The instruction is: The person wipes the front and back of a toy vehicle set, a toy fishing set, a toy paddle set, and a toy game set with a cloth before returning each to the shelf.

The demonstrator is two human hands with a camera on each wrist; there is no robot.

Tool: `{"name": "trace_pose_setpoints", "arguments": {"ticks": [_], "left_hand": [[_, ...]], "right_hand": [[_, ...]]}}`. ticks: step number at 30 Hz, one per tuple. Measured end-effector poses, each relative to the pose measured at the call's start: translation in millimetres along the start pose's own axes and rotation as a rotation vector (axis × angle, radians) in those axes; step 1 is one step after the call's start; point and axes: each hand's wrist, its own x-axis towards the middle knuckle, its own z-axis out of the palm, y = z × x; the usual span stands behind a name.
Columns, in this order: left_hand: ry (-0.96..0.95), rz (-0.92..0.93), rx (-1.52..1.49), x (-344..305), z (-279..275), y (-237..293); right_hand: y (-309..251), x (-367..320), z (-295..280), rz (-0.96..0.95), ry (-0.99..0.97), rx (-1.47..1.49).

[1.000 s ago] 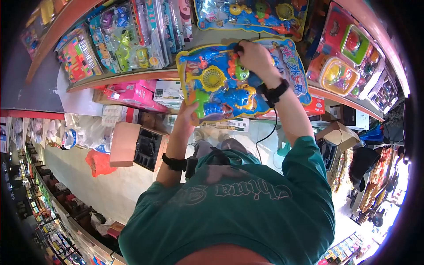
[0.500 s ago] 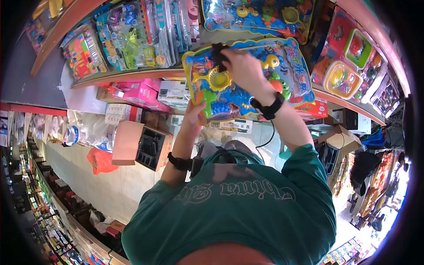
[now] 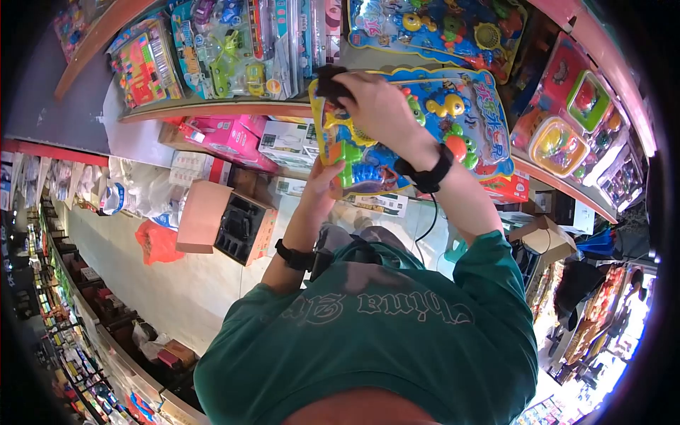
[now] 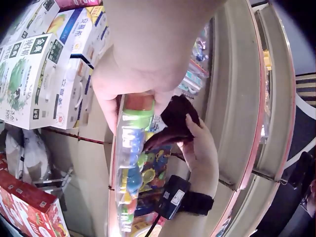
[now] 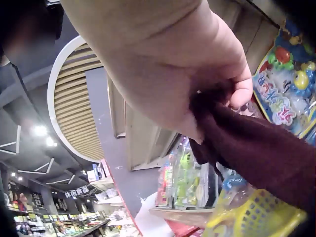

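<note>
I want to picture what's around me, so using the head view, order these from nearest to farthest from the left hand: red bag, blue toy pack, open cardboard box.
From the left hand:
1. Blue toy pack: in its grip, at the pack's near left corner.
2. Open cardboard box: to the hand's left.
3. Red bag: farther left, past the box.

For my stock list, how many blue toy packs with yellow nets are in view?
2: one pack in the left hand, a second pack on the shelf. More may be hidden.
</note>
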Motion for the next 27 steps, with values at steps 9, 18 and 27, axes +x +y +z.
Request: {"name": "trace_pose_setpoints", "arguments": {"ticks": [9, 18, 27], "left_hand": [[0.084, -0.008, 0.038, 3.4, -12.0, -7.4], [-0.025, -0.003, 0.066, -2.6, 9.0, 4.6], [0.009, -0.09, 0.023, 5.9, -10.3, -2.4]], "right_hand": [[-5.4, 21.3, 74.6, 0.081, -0.393, -0.251], [4.5, -10.6, 16.0, 0.116, -0.073, -0.14], [57.7, -141.9, -52.1, 0.395, 0.124, -0.157]]}}
